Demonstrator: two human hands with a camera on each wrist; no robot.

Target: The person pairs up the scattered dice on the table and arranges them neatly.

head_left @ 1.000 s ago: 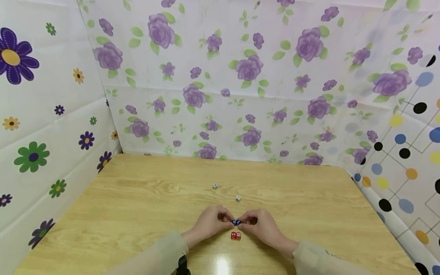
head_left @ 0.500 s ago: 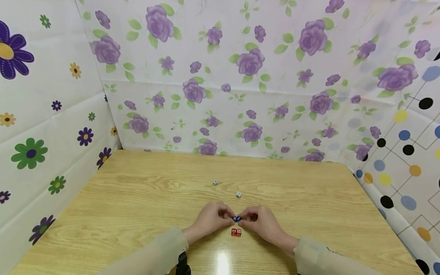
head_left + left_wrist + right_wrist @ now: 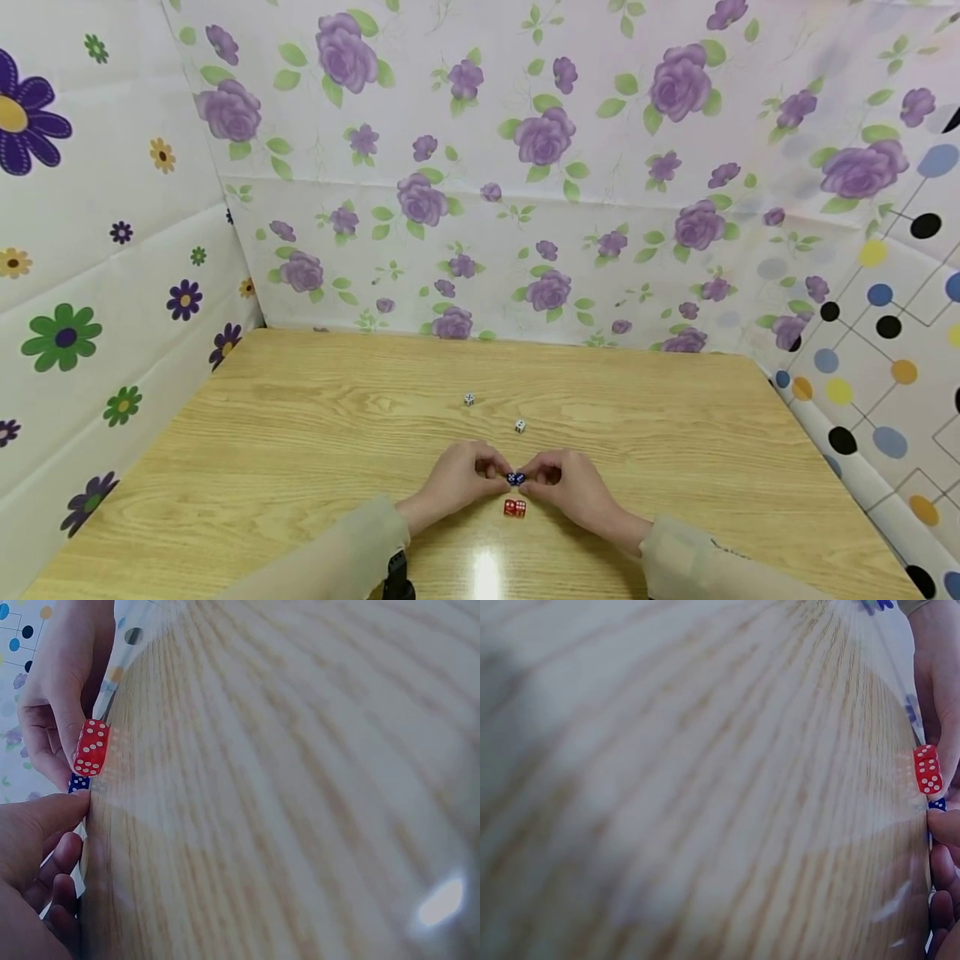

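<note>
Two small blue dice with white dots sit side by side on the wooden table, between the fingertips of both hands. My left hand (image 3: pixel 459 482) pinches the left blue die (image 3: pixel 512 478) between thumb and fingers. From the other side my right hand (image 3: pixel 568 485) grips the right blue die (image 3: pixel 521 478) the same way. Just nearer to me, a pair of red dice (image 3: pixel 514 508) lies side by side. Both wrist views show the red dice (image 3: pixel 91 747) in front of the blue ones, which are mostly hidden there by fingers and red dice.
Beyond the hands stand two white dice, one farther left (image 3: pixel 468 400) and one nearer (image 3: pixel 520 427). The wooden table (image 3: pixel 315 417) is bordered at the back by a rose-patterned cloth (image 3: pixel 480 233), with patterned cloths at both sides.
The head view has shifted slightly, so the table appears a little higher. Both hands keep their hold on the blue dice, and the red and white dice stay in place.
</note>
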